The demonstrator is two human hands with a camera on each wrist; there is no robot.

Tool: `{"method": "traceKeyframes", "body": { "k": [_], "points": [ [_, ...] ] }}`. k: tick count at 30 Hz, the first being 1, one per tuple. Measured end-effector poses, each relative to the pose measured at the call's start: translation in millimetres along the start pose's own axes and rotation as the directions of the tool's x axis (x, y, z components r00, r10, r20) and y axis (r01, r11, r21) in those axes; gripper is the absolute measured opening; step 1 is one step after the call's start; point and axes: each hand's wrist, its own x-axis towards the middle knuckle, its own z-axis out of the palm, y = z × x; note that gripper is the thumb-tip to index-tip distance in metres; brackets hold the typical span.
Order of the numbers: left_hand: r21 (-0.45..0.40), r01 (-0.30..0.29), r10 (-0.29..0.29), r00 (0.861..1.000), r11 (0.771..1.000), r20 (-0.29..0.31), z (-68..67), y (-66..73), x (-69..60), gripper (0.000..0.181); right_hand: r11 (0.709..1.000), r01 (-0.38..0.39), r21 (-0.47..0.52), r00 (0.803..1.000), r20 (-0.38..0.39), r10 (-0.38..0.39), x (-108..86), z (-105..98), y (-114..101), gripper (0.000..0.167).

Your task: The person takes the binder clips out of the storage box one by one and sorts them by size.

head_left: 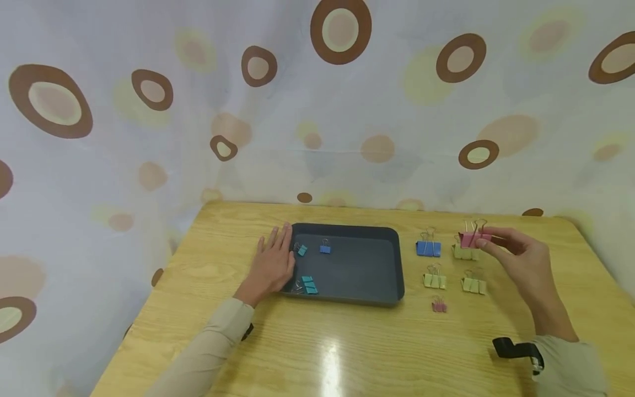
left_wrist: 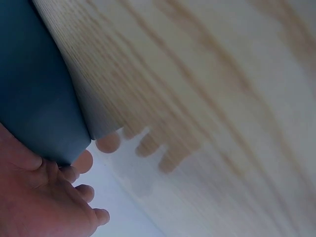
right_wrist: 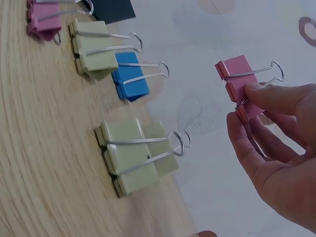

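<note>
My right hand (head_left: pixel 528 262) pinches a large pink binder clip (right_wrist: pixel 238 74) between thumb and fingers, lifted above the table with its wire handles up. Behind and below it, a pale yellow binder clip (head_left: pixel 465 253) is partly hidden. My left hand (head_left: pixel 270 267) lies with straight fingers against the left edge of a dark grey tray (head_left: pixel 357 267). Inside the tray, toward its left side, are a small teal clip (head_left: pixel 302 251), a larger teal clip (head_left: pixel 310 285) and a small blue clip (head_left: pixel 324 250).
Right of the tray stand a blue clip (head_left: pixel 429 248), two more pale yellow clips, one nearer the tray (head_left: pixel 435 282) and one farther right (head_left: pixel 474 285), and a small pink clip (head_left: pixel 439 307). A patterned curtain (head_left: pixel 347 121) hangs behind the wooden table (head_left: pixel 278 342).
</note>
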Motion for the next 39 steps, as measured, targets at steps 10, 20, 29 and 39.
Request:
{"method": "traceKeyframes", "body": {
  "k": [10,20,29,39],
  "points": [
    [0.006,0.003,-0.003,1.000,1.000,0.011,-0.7,0.7,-0.6,0.063,0.987,-0.079,0.140,0.997,-0.014,0.082,1.7,-21.0,12.4,0.037],
    [0.003,-0.003,0.003,1.000,1.000,0.012,-1.2,3.7,-1.5,0.063,0.913,-0.125,0.388,0.992,0.034,0.121,-1.1,-41.3,27.5,0.030],
    [-0.007,-0.004,0.004,1.000,1.000,0.012,-1.8,2.2,-1.0,0.065,0.981,-0.131,0.140,0.991,0.018,0.130,2.5,-54.5,45.6,0.029],
    [-0.017,-0.016,0.016,1.000,1.000,-0.017,-3.8,2.5,-3.4,0.064,0.990,-0.117,-0.080,0.990,0.067,0.123,10.2,-61.1,65.5,0.033]
  ]
}}
